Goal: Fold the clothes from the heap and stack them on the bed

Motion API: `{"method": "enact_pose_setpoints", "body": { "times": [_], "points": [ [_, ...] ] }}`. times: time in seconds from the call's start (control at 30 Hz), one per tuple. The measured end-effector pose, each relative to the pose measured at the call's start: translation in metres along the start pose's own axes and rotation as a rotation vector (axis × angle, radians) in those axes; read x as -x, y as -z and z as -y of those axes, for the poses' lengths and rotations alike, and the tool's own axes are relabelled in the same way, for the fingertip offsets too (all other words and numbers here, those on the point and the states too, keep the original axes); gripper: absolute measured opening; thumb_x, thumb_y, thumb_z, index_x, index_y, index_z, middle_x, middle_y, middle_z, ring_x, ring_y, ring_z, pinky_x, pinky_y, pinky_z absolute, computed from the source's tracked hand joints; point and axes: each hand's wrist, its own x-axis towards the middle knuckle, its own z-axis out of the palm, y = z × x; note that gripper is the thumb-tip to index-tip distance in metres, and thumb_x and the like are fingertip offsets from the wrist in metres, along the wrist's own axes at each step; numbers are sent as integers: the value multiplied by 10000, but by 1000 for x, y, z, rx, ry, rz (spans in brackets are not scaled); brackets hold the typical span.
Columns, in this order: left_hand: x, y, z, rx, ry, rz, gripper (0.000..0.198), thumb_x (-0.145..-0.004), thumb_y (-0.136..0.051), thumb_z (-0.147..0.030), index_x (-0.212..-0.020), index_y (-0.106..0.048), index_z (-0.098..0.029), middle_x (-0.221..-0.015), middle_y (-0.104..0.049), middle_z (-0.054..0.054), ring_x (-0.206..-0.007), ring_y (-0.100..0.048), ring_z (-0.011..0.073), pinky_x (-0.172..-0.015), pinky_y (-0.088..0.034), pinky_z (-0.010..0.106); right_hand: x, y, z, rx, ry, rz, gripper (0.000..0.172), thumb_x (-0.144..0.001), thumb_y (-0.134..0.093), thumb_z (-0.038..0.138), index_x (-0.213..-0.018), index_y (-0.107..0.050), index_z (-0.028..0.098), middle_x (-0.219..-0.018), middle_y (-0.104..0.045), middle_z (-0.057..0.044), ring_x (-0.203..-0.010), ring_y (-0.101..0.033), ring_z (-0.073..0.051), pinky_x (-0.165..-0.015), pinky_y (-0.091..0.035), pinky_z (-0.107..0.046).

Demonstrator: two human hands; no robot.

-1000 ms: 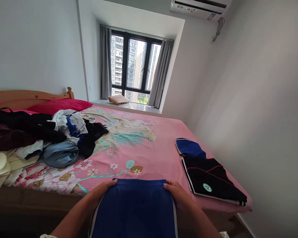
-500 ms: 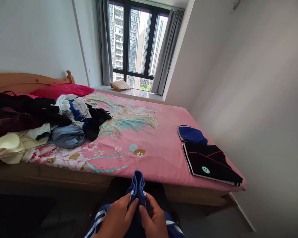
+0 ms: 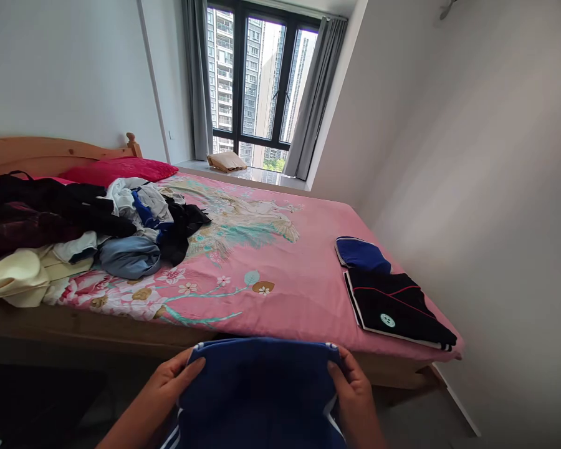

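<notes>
Blue track pants (image 3: 264,386) with white side stripes hang in front of me, their waistband stretched wide at the near edge of the bed. My left hand (image 3: 175,377) pinches the waistband's left corner, thumb on the near side. At the opposite corner my right hand (image 3: 353,383) grips in the same way. The lower part of the pants drops out of view at the bottom.
A pink floral bed (image 3: 303,293) lies ahead. Heaped clothes (image 3: 131,249) cover its left side, by a red pillow (image 3: 126,168). Folded black clothing (image 3: 397,308) and a folded blue garment (image 3: 362,254) rest on the right, near the wall (image 3: 495,187).
My hands have moved apart, left and right, from close together. The bunched waistband is now spread wide and flat between them.
</notes>
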Motion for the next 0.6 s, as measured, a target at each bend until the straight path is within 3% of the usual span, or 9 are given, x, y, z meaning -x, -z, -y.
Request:
{"method": "enact_pose_setpoints", "body": {
  "times": [0.13,0.3,0.4,0.53,0.6],
  "points": [
    [14,19,-14,59,-6,34,355,-763,-634,-461,-1066,-689,-286,-1032,-708,15,-972,-633,257,-872,-493,314,5,18,26,-33,-67,74,383,-710,-672,380,-1046,-583,218,-844,-655,-23,-763,-599,-202,-678,-480,-282],
    [14,13,-15,-11,-13,-55,474,-661,-695,-531,-1060,-690,-276,-949,-722,25,-877,-649,258,-755,-527,295,16,10,40,36,-24,136,381,-712,-578,416,-1038,-584,219,-704,-586,9,-609,-509,-156,-554,-413,-246],
    [17,11,-20,-172,-25,-115,481,-664,-660,-579,-1001,-717,-240,-856,-723,41,-824,-653,264,-705,-535,300,17,12,51,201,44,141,355,-789,-520,501,-959,-619,206,-706,-579,-2,-652,-512,-163,-600,-424,-251],
    [31,13,-33,-278,-198,-307,401,-677,-644,-564,-963,-734,-297,-1049,-705,20,-1095,-582,281,-870,-502,292,18,27,71,290,122,243,359,-842,-480,496,-981,-629,200,-785,-592,-18,-722,-533,-169,-668,-443,-255],
    [32,15,-39,-326,-253,-341,383,-649,-676,-540,-955,-738,-318,-1057,-706,11,-1144,-557,281,-887,-496,280,17,32,77,335,159,249,337,-846,-487,473,-984,-626,198,-780,-583,-16,-730,-537,-168,-670,-443,-253]
  ]
}}
